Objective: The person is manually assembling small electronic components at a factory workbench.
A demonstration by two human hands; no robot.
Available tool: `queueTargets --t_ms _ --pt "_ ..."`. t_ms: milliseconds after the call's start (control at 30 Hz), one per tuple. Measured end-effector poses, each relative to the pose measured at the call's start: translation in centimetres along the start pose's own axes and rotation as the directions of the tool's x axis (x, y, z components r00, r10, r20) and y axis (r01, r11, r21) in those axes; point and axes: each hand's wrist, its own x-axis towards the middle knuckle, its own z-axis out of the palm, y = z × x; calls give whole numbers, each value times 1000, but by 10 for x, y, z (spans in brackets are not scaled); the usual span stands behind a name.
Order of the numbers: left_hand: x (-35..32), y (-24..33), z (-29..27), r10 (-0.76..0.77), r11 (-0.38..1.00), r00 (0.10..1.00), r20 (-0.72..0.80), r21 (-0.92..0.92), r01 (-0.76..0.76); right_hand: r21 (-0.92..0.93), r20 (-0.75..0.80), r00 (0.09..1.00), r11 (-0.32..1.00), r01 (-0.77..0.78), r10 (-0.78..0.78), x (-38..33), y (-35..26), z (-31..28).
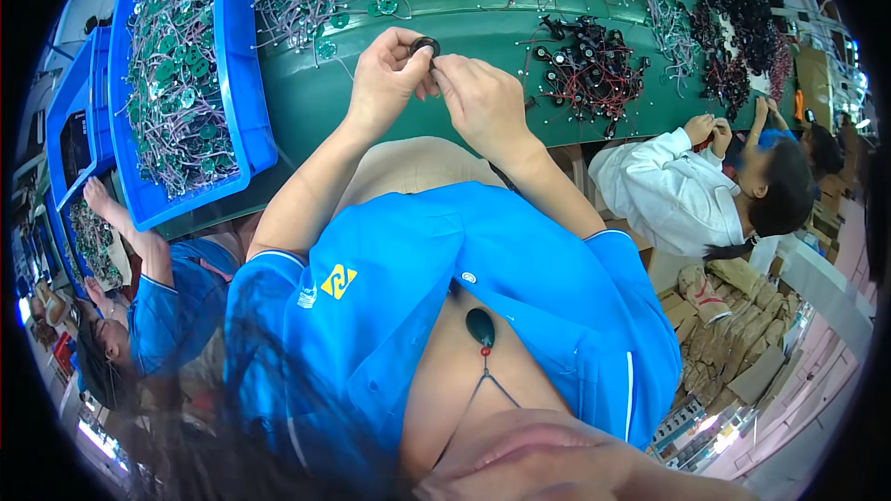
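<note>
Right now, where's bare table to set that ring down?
Bare green table lies under the left hand and right hand holding the black ring, between the blue bin and black wired parts. The far edge is crowded.

Assembly workshop, green workbench (483, 32), blue parts bins (243, 83), uniformed workers (668, 190)

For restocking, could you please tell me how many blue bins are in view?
3: one large bin of green wired parts left of the hands, two more stacked farther left. Others may be hidden past the edge.
</note>
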Motion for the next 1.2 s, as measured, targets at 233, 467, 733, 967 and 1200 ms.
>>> queueTargets --t_ms 233,467,733,967,1200 --pt "12 -13 -1 -12 1000 1000 -19 -15 12 -42 -87 996 998 -38 34 2 14 8" --pt "38 -35 7 -321 945 901 292 47 322 288 171 893 846 -449 416 -18 60 11" --pt "162 -67 -44 189 696 981 -47 711 -100 -226 -218 643 602 -766 734 -42 189 -41" --pt "270 -43 -79 569 -392 691 445 886 -247 -557 -351 835 622 -550 424 -12 246 -45" --pt "325 -46 -97 90 -596 784 615 664 -452 -244 -273 878 854 -459 394 58 267 25"
